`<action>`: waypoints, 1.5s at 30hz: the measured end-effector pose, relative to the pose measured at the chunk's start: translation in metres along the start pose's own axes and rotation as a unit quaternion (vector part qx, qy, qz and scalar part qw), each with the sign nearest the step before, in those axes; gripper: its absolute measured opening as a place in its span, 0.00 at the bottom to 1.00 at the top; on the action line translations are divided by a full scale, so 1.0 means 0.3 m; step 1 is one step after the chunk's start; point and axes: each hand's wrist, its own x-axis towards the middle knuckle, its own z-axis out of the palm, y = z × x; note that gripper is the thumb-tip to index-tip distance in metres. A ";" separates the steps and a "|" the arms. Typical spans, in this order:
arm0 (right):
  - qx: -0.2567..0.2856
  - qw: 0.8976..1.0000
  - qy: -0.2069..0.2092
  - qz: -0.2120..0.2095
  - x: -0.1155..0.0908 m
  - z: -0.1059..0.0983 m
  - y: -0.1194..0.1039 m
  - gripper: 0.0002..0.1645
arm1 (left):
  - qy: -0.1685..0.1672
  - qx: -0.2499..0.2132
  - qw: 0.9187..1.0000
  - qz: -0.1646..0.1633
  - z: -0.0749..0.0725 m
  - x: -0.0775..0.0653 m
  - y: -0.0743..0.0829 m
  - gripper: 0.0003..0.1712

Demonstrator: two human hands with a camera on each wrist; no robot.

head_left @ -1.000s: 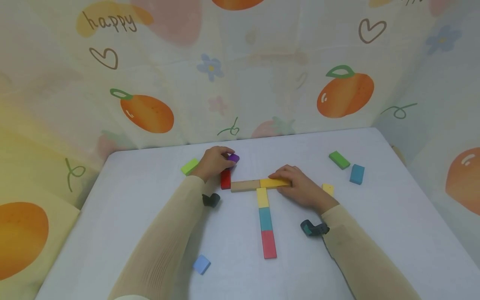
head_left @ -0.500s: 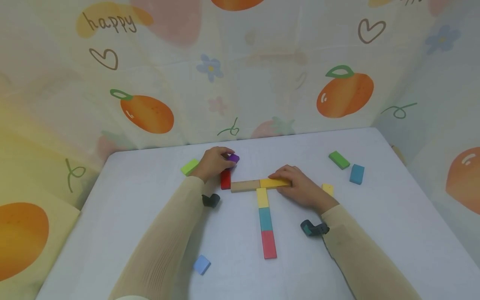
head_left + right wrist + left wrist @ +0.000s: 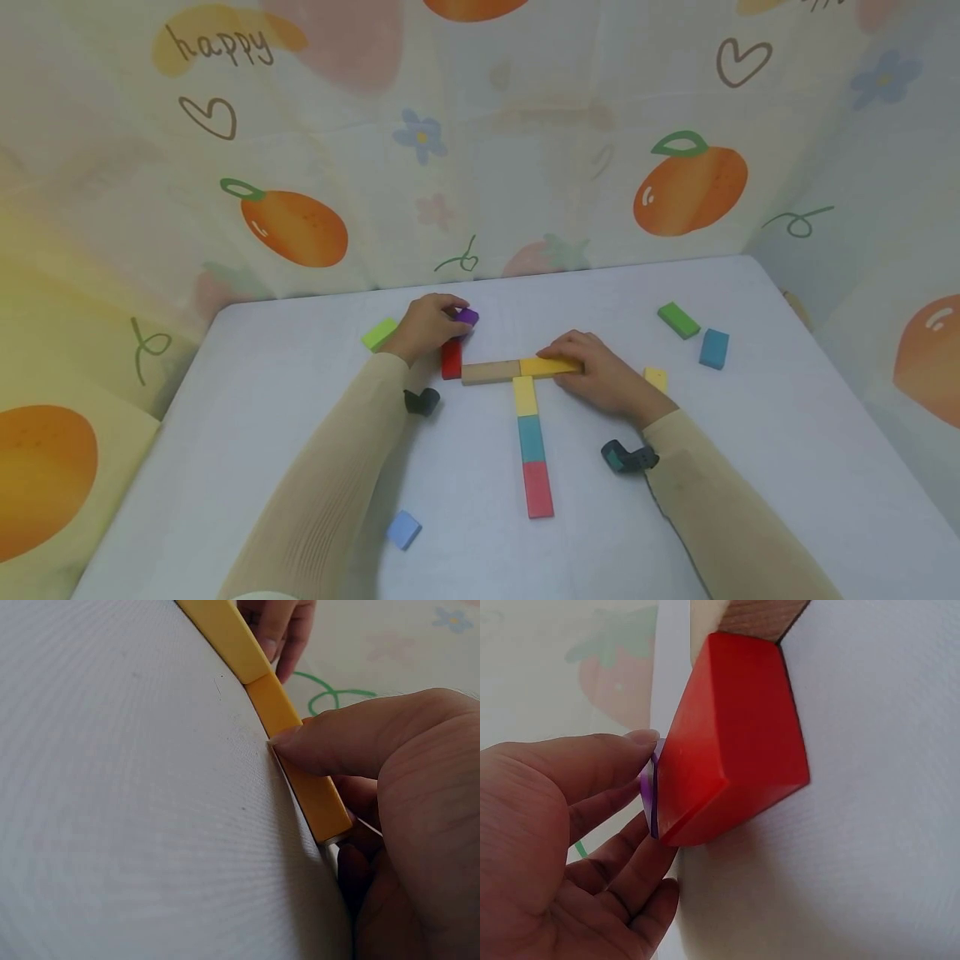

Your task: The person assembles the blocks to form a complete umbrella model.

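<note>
My left hand (image 3: 427, 325) pinches a purple block (image 3: 468, 317) between thumb and fingers, at the far end of a red block (image 3: 452, 358). In the left wrist view the purple block (image 3: 651, 791) sits against the red block's (image 3: 720, 735) far end, mostly hidden by fingers. A tan wooden block (image 3: 491, 372) runs right from the red one to an orange-yellow block (image 3: 549, 367). My right hand (image 3: 603, 375) grips that orange-yellow block (image 3: 307, 780) between thumb and fingers. Below their joint, a pale yellow block (image 3: 526, 396), a teal block (image 3: 531, 439) and a pinkish-red block (image 3: 537, 489) form a line toward me.
A lime block (image 3: 379, 333) lies behind my left wrist. At right are a green block (image 3: 678, 320), a blue block (image 3: 714, 348) and a yellow block (image 3: 656, 379), partly behind my right wrist. A light blue block (image 3: 404, 530) lies near the front of the white table (image 3: 300, 375).
</note>
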 end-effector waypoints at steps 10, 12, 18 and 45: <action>0.003 1.000 -0.001 -0.002 0.000 0.000 0.000 0.23 | 0.002 0.001 1.000 -0.001 0.001 -0.010 0.008 0.25; 0.001 1.000 -0.002 -0.003 0.001 0.000 0.000 0.23 | 0.002 0.001 1.000 -0.001 0.000 -0.012 0.009 0.25; -0.003 1.000 0.000 -0.007 0.002 -0.002 -0.001 0.23 | 0.004 0.005 1.000 -0.004 0.000 -0.011 0.012 0.25; -0.006 1.000 0.001 -0.001 0.002 -0.001 -0.005 0.23 | 0.055 -0.028 0.998 0.022 -0.076 -0.055 -0.002 0.31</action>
